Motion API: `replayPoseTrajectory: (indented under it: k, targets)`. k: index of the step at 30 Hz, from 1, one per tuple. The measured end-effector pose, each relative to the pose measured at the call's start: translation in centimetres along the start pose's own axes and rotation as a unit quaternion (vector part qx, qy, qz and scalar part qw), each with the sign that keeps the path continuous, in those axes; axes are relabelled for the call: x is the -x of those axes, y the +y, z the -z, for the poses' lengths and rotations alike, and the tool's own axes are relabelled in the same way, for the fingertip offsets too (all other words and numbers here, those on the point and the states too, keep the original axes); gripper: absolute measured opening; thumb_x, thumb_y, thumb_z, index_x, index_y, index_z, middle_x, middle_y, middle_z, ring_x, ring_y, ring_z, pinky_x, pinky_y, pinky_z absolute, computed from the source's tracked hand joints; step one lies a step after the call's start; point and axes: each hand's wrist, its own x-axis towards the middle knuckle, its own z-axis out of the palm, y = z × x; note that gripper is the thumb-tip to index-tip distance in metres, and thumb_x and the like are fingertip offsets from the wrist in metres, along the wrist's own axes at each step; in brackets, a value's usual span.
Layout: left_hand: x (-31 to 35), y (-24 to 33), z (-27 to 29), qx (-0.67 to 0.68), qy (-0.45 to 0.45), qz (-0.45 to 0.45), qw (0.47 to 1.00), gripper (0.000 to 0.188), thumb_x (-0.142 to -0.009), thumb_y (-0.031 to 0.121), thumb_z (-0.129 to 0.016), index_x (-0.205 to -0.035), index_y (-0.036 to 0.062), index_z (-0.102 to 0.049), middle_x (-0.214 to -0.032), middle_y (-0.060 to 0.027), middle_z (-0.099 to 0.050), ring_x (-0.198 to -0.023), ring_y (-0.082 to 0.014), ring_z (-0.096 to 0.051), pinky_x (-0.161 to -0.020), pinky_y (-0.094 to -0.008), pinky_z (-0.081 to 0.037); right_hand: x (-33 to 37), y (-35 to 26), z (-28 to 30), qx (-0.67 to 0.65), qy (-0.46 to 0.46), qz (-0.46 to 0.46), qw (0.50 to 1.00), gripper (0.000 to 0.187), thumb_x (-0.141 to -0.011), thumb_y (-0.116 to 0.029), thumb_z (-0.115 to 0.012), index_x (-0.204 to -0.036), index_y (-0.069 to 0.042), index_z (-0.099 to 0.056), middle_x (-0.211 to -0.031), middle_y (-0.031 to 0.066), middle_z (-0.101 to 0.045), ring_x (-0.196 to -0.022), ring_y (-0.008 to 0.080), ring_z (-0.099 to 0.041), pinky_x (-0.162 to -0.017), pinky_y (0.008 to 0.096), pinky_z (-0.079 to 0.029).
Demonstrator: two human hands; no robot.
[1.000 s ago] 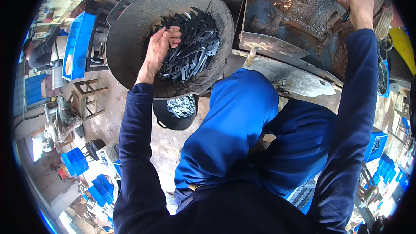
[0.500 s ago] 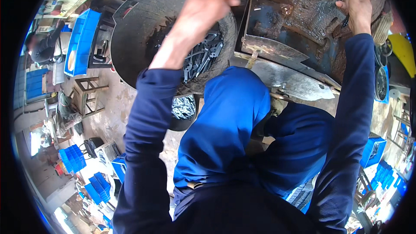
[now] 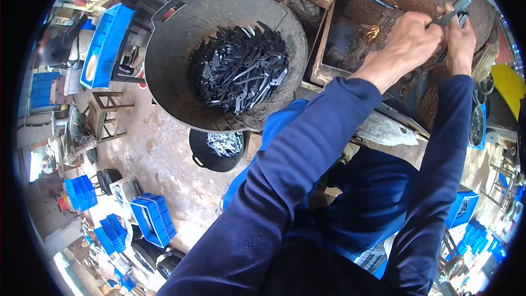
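Observation:
At the upper right my two hands meet over a grimy metal tray with rust-brown, wet-looking contents. My left hand is closed on a dark flat metal piece, whose end lies against what my right hand has. My right hand is closed around a grey metal bar-shaped thing; its lower part is hidden by the fingers. To the left of the tray a wide dark pan holds a heap of dark flat metal pieces, some with hooked ends.
Below the pan, a black basin holds shiny small metal pieces. A wooden stool and blue crates stand on the floor at left. Another person sits at the far left. Yellow sheeting curves along the right.
My left hand has swung right from above the pan to my right hand, uncovering the heap in the pan. My right hand has moved slightly down, still holding the grey metal thing.

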Motion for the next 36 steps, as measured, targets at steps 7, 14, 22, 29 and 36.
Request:
replayPoseTrajectory:
  k: [7,14,22,29,36]
  targets:
    - [-0.2,-2.2,-0.5,-0.057,0.056,0.038,0.996,0.028,-0.087,0.023,-0.054,-0.081,-0.0003,-0.069,-0.070,-0.0147,-0.063,-0.067,-0.0251,-0.061,-0.066,-0.0390,-0.048,1.2,-1.7,-0.1,0.035,-0.016,-0.076,0.996,0.033,-0.094,-0.024,-0.068,-0.116,0.000,-0.062,-0.102,0.0069,-0.071,-0.060,0.0030,-0.050,-0.051,0.0195,-0.051]
    - [-0.2,-1.5,-1.0,-0.005,0.015,0.067,0.998,0.033,-0.086,0.028,-0.057,-0.095,-0.0012,-0.070,-0.090,-0.0274,-0.068,-0.091,-0.0443,-0.065,-0.083,-0.0510,-0.051,0.9,-1.2,0.0,0.008,-0.024,-0.052,0.998,0.032,-0.095,-0.023,-0.066,-0.118,0.000,-0.060,-0.105,0.0070,-0.071,-0.060,0.0031,-0.049,-0.051,0.0201,-0.052]
    - [-0.8,-1.5,-0.8,0.011,0.014,0.075,0.997,0.030,-0.086,0.027,-0.056,-0.089,0.0002,-0.070,-0.082,-0.0258,-0.068,-0.087,-0.0440,-0.065,-0.082,-0.0518,-0.050,1.1,-1.3,-0.2,-0.002,-0.023,-0.047,0.999,0.031,-0.097,-0.020,-0.065,-0.119,0.001,-0.060,-0.105,0.0078,-0.071,-0.057,0.0037,-0.049,-0.052,0.0218,-0.053]
    - [-1.1,-1.8,-1.2,0.010,0.007,0.082,0.997,0.030,-0.086,0.027,-0.056,-0.090,0.0003,-0.070,-0.082,-0.0254,-0.068,-0.087,-0.0439,-0.065,-0.082,-0.0515,-0.050,0.9,-1.0,0.2,-0.001,-0.027,-0.044,0.999,0.032,-0.097,-0.021,-0.065,-0.119,0.001,-0.059,-0.105,0.0092,-0.071,-0.056,0.0044,-0.048,-0.053,0.0229,-0.053]
    - [-1.5,-2.2,-1.5,0.005,0.023,0.070,0.997,0.031,-0.085,0.027,-0.057,-0.092,0.0005,-0.071,-0.083,-0.0252,-0.068,-0.088,-0.0433,-0.066,-0.081,-0.0511,-0.050,0.9,-1.1,-0.1,-0.011,-0.022,-0.042,0.999,0.034,-0.096,-0.023,-0.066,-0.118,0.001,-0.060,-0.103,0.0084,-0.071,-0.058,0.0047,-0.047,-0.055,0.0238,-0.052]
